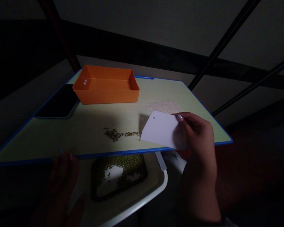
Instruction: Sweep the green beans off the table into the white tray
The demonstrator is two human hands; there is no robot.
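Note:
My right hand [198,135] is closed on a white plastic scraper card [159,129], whose lower edge rests on the pale table [61,135] near its front edge. Just left of the card lies a small trail of green beans [115,134]. My left hand [65,176] sits in shadow below the table's front edge, holding a white tray [153,186] under that edge. The tray carries a dark patch of green beans [123,171]. A faint heap of pale grains [164,106] lies behind the card.
An empty orange bin [106,85] stands at the table's far left. A black phone [58,104] lies flat beside it on the left. The table has a blue rim [123,152]. Dark metal bars run behind and to the right.

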